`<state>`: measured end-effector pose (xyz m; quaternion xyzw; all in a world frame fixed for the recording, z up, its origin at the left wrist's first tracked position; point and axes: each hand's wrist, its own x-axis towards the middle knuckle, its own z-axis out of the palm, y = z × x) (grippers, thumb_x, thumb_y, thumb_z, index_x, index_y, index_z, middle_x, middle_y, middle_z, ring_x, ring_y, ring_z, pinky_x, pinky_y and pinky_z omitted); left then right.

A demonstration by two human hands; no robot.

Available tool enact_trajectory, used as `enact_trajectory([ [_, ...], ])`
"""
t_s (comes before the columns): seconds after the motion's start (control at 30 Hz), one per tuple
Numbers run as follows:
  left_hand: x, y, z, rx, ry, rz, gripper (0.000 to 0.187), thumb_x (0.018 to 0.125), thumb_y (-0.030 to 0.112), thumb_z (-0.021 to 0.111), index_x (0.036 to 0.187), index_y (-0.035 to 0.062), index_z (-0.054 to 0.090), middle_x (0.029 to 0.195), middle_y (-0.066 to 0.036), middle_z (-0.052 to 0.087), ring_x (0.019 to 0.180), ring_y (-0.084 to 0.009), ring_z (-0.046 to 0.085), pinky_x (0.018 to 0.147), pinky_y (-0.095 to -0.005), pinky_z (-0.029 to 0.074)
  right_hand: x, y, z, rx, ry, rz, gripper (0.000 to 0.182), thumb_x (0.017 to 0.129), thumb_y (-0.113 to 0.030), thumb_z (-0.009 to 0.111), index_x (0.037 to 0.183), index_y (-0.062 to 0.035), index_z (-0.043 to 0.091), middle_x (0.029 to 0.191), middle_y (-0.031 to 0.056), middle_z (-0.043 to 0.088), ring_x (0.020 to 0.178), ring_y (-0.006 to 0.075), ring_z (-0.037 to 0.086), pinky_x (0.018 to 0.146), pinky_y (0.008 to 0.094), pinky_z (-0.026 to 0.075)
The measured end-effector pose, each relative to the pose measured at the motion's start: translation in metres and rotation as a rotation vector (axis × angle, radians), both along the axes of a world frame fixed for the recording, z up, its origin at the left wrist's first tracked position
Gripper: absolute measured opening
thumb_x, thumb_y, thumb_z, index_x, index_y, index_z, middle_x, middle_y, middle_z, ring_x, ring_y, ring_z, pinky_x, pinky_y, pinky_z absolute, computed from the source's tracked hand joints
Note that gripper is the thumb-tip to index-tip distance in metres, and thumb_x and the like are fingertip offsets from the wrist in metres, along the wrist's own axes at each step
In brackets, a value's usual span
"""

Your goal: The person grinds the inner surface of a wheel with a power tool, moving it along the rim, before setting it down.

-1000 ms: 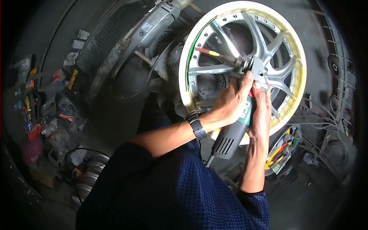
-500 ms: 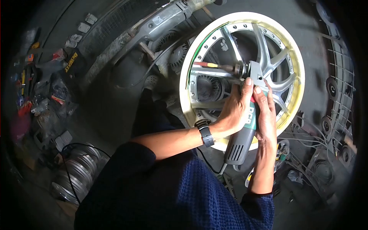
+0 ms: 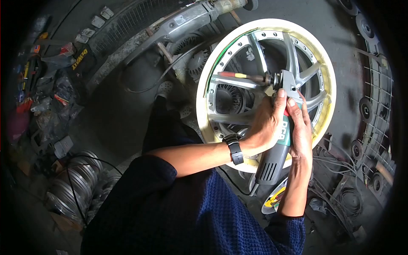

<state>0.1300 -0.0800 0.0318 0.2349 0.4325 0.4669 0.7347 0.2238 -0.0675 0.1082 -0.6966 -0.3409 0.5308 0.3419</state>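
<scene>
My left hand, with a black watch on its wrist, is closed around the left side of a green and grey angle grinder marked DCA. My right hand grips the grinder's other side, both thumbs near its metal head. From the head a slim shaft with a red and yellow tip points left. It lies over a spoke of a silver alloy wheel, close to the inner rim; whether it touches cannot be seen. Pale yellow covering lines the wheel's outer lip, with a green strip at upper left.
Silver rim rings are stacked at lower left. Bagged parts and a black and yellow DeWALT bag lie at far left. A wire rack with round discs stands at right. A black cord trails from the grinder.
The grinder, held in both hands, has shifted slightly right across the wheel, its tip moving inward from the left rim. The whole view has also shifted a little.
</scene>
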Motion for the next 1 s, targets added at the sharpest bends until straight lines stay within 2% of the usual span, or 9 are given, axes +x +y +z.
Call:
enact_trajectory([
  [0.07, 0.002, 0.001, 0.001, -0.028, -0.009, -0.046, 0.079, 0.109, 0.066, 0.032, 0.117, -0.0094, 0.053, 0.110, -0.027, 0.058, 0.099, -0.0329, 0.059, 0.091, -0.0438, 0.046, 0.001, 0.001, -0.001, 0.006, 0.012, -0.011, 0.070, 0.102, -0.034, 0.071, 0.157, -0.0042, 0.039, 0.133, 0.0174, 0.064, 0.123, 0.0202, 0.063, 0.103, 0.0337, 0.052],
  [0.27, 0.001, 0.002, -0.002, 0.008, -0.064, 0.095, 0.080, 0.109, 0.066, 0.032, 0.125, -0.0101, 0.049, 0.115, -0.027, 0.056, 0.104, -0.0337, 0.059, 0.094, -0.0421, 0.047, -0.004, 0.007, -0.003, -0.018, 0.021, 0.040, 0.069, 0.102, -0.031, 0.071, 0.157, -0.0042, 0.038, 0.132, 0.0175, 0.064, 0.121, 0.0194, 0.063, 0.103, 0.0339, 0.052],
  [0.33, -0.003, 0.002, -0.003, 0.027, -0.035, -0.008, 0.083, 0.110, 0.066, 0.021, 0.147, -0.0052, 0.043, 0.135, -0.024, 0.055, 0.126, -0.0290, 0.055, 0.109, -0.0383, 0.042, -0.006, 0.007, -0.002, -0.027, 0.030, 0.031, 0.069, 0.103, -0.031, 0.071, 0.157, -0.0042, 0.038, 0.132, 0.0170, 0.064, 0.120, 0.0193, 0.063, 0.103, 0.0337, 0.052],
  [0.37, -0.002, 0.002, -0.003, 0.026, -0.035, -0.006, 0.083, 0.110, 0.066, 0.021, 0.147, -0.0052, 0.043, 0.135, -0.024, 0.055, 0.126, -0.0290, 0.055, 0.109, -0.0383, 0.042, -0.006, 0.007, -0.002, -0.034, 0.037, 0.021, 0.068, 0.103, -0.030, 0.070, 0.157, -0.0043, 0.039, 0.132, 0.0166, 0.064, 0.120, 0.0192, 0.063, 0.103, 0.0335, 0.051],
  [0.43, 0.002, 0.002, 0.001, 0.059, -0.017, 0.119, 0.082, 0.108, 0.068, 0.032, 0.123, -0.0107, 0.050, 0.113, -0.026, 0.057, 0.102, -0.0329, 0.061, 0.091, -0.0428, 0.048, -0.004, 0.006, 0.000, -0.028, 0.010, 0.030, 0.068, 0.103, -0.030, 0.070, 0.157, -0.0045, 0.039, 0.132, 0.0162, 0.064, 0.120, 0.0195, 0.063, 0.103, 0.0334, 0.051],
  [0.63, 0.002, 0.001, 0.002, -0.007, 0.008, 0.042, 0.083, 0.108, 0.068, 0.032, 0.121, -0.0117, 0.051, 0.101, -0.025, 0.059, 0.090, -0.0325, 0.061, 0.085, -0.0444, 0.049, 0.006, 0.004, -0.004, -0.024, 0.009, 0.009, 0.069, 0.103, -0.031, 0.070, 0.157, -0.0045, 0.038, 0.133, 0.0159, 0.064, 0.121, 0.0191, 0.063, 0.104, 0.0332, 0.051],
  [0.87, -0.002, 0.000, -0.003, 0.043, 0.007, 0.141, 0.081, 0.107, 0.069, 0.032, 0.115, -0.0092, 0.050, 0.104, -0.023, 0.058, 0.093, -0.0306, 0.061, 0.086, -0.0415, 0.049, -0.004, 0.004, -0.007, -0.032, 0.030, 0.023, 0.070, 0.103, -0.032, 0.070, 0.159, -0.0048, 0.036, 0.133, 0.0160, 0.064, 0.122, 0.0192, 0.062, 0.104, 0.0329, 0.051],
  [0.97, -0.006, 0.000, 0.001, -0.029, -0.003, 0.030, 0.079, 0.108, 0.068, 0.033, 0.116, -0.0090, 0.049, 0.107, -0.023, 0.057, 0.097, -0.0294, 0.060, 0.088, -0.0407, 0.049, -0.001, 0.004, -0.005, -0.039, 0.011, 0.022, 0.069, 0.104, -0.031, 0.069, 0.159, -0.0046, 0.036, 0.133, 0.0160, 0.064, 0.123, 0.0191, 0.063, 0.104, 0.0329, 0.051],
  [1.0, -0.010, 0.001, 0.005, -0.037, -0.026, -0.026, 0.078, 0.110, 0.066, 0.028, 0.130, -0.0073, 0.046, 0.121, -0.023, 0.055, 0.113, -0.0292, 0.056, 0.100, -0.0395, 0.044, -0.002, 0.004, -0.004, -0.044, 0.009, 0.010, 0.069, 0.104, -0.030, 0.069, 0.159, -0.0048, 0.036, 0.133, 0.0161, 0.064, 0.122, 0.0191, 0.063, 0.104, 0.0330, 0.051],
])
